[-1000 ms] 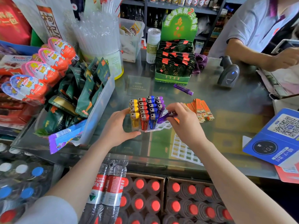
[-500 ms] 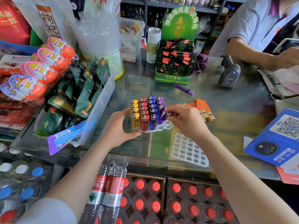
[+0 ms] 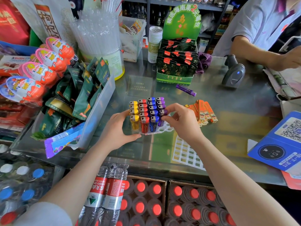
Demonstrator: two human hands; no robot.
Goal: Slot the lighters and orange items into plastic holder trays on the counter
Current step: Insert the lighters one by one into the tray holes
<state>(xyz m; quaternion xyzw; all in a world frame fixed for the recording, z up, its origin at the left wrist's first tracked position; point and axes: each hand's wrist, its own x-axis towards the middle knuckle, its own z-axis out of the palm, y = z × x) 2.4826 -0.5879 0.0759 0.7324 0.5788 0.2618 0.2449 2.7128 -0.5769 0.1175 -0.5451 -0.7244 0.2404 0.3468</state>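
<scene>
Purple lighter now upright, right hand pinching it into tray, left hand gripping tray edge; off-centre push could tip neighbours.

the lighters stand in colour columns: yellow, red, blue, purple, each with a silver top, in a white holder tray with round holes. a loose purple lighter lies apart. the orange items carry pale print. a second white tray is a square grid. the scanner is dark grey with a blue light. the payment stand is blue with a black-and-white qr code. bottle caps below are red.
</scene>
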